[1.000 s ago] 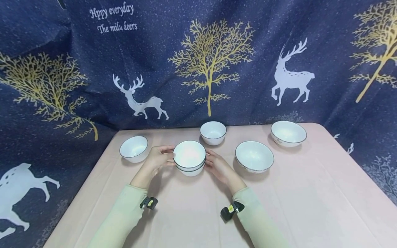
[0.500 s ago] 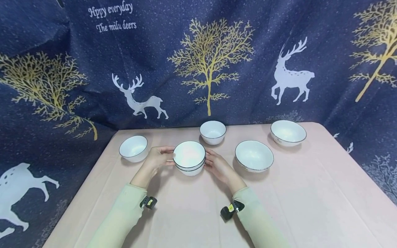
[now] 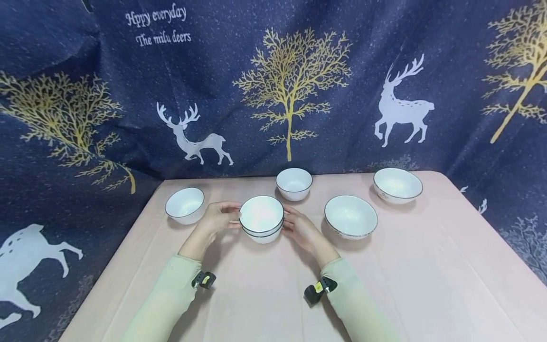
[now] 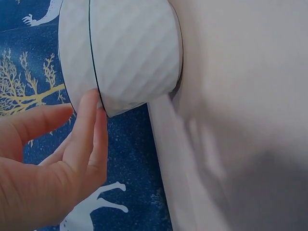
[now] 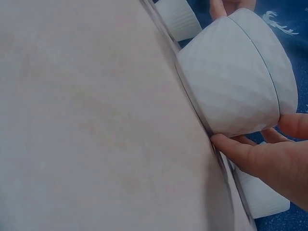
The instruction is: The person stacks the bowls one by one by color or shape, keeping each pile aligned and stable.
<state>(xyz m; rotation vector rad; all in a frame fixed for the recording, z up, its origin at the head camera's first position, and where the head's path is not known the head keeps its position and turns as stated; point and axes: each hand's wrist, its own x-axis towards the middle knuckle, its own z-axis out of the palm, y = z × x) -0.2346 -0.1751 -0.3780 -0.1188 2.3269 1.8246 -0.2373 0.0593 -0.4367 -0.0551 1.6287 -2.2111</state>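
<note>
Two small white bowls with dark rims stand nested, the upper bowl [image 3: 261, 213] set inside the lower bowl [image 3: 262, 239], near the middle of the table. My left hand [image 3: 215, 221] holds the stack's left side; in the left wrist view its fingertips [image 4: 91, 98] reach the dark rim line between the bowls. From the right, my right hand [image 3: 302, 232] holds the opposite side. The right wrist view shows one digit at the rim and another finger [image 5: 228, 144] low by the base of the faceted lower bowl [image 5: 231, 77]. The far fingers are partly hidden behind the stack.
A small white bowl [image 3: 184, 205] stands left of my left hand, and another small bowl [image 3: 294, 183] behind the stack. Two larger bowls are on the right, a nearer bowl [image 3: 350, 216] and a farther bowl [image 3: 397, 184]. A dark blue cloth [image 3: 265, 142] hangs behind the pink table [image 3: 256, 294].
Nothing moves apart from a slight shift of the head view; both hands keep holding the nested bowls in the same place.
</note>
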